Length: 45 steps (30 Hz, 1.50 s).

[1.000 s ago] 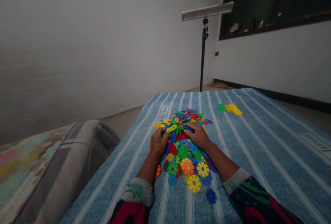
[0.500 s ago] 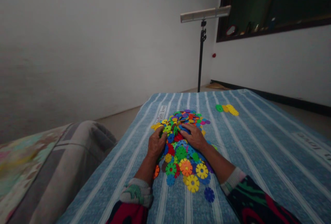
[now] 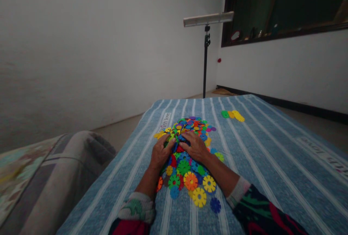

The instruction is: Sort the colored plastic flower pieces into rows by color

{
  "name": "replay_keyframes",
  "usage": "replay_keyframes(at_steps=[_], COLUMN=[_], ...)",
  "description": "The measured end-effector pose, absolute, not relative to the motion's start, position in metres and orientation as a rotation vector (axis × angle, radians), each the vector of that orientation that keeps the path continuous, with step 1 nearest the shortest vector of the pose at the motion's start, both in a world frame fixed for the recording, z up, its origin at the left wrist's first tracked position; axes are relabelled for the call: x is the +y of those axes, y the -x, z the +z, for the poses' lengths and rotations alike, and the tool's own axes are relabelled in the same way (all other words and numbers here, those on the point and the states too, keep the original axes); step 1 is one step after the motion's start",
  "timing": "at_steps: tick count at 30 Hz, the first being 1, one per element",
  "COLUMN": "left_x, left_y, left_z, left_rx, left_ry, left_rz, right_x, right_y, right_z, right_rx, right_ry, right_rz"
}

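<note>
A heap of colourful plastic snowflake discs lies on a blue striped mattress. My left hand rests on the left side of the heap, fingers curled down onto the discs. Beside it my right hand lies flat on the heap's middle with fingers stretched forward. The fingertips of both hands nearly meet among the discs. A short joined row of green, orange and yellow discs lies apart at the far right of the heap.
A grey rolled pillow or blanket lies to the left of the mattress. A light bar on a black stand is at the far end by the white wall. A dark window is at top right.
Both hands have drawn a little closer together over the heap. The view has shifted slightly, so everything sits lower and further left.
</note>
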<state>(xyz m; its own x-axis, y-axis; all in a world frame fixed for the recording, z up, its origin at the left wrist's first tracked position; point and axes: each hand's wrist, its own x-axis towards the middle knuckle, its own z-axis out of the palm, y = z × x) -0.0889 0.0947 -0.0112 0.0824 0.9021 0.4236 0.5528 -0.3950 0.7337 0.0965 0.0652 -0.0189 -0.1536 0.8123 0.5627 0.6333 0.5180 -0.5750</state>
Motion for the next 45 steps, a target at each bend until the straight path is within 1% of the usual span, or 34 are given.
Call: replay_keyframes(at_steps=[12, 20, 24, 32, 37, 45], left_x=[0.091, 0.094, 0.097, 0.095, 0.094, 0.094], left_y=[0.089, 0.092, 0.093, 0.092, 0.091, 0.091], left_z=[-0.004, -0.008, -0.01, -0.01, -0.011, -0.012], left_rx=[1.371, 1.371, 1.395, 1.398, 1.453, 1.506], left_ry=[-2.042, -2.024, -2.006, -2.024, -1.997, -1.972], left_rz=[1.152, 1.158, 1.176, 1.206, 1.22, 1.214], right_x=[0.058, 0.058, 0.058, 0.058, 0.063, 0.08], right_y=[-0.089, -0.087, -0.089, -0.093, -0.105, -0.149], right_z=[-0.012, -0.015, -0.013, -0.004, -0.005, -0.018], right_rx=[-1.991, -1.934, -1.866, -1.723, -1.525, -1.275], right_ry=[1.174, 1.144, 1.098, 0.873, 0.956, 1.226], right_rz=[0.184, 0.225, 0.336, 0.64, 0.802, 0.617])
